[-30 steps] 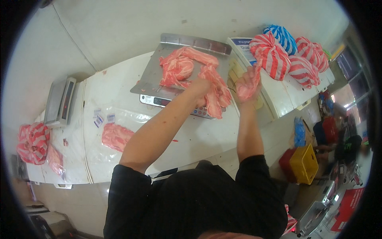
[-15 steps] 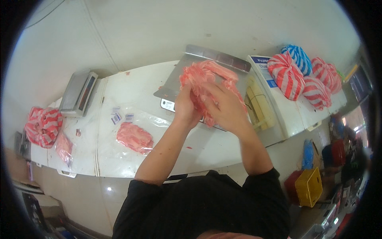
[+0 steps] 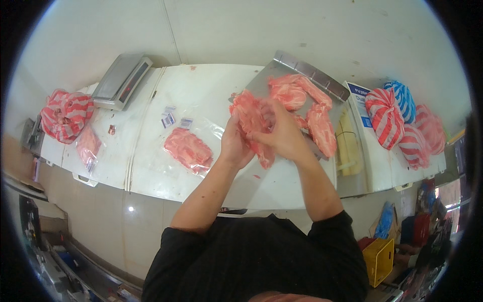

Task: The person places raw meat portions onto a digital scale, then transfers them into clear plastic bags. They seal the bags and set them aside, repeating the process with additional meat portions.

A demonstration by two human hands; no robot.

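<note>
Both my hands hold a ragged piece of raw pink meat (image 3: 250, 115) above the white table. My left hand (image 3: 236, 143) cups it from the left and below. From the right, my right hand (image 3: 283, 132) grips it, with its thumb across the near side. A strip of the meat hangs down between the hands. Just beyond, more pieces of raw meat (image 3: 320, 130) lie on a flat metal tray (image 3: 262, 79) with a raised back edge. Left of my hands, a slab of meat (image 3: 188, 150) lies in a clear plastic bag.
A scale (image 3: 122, 83) stands at the back left, by a red-striped bag (image 3: 65, 115) and a smaller clear bag of meat (image 3: 88, 145). At the right, several striped bags (image 3: 385, 118) sit on a white box. A yellow crate (image 3: 380, 261) is on the floor.
My hands have drawn the held meat left and toward me, off the pile. The other pieces now show separately on the tray. The whole view has shifted too.
</note>
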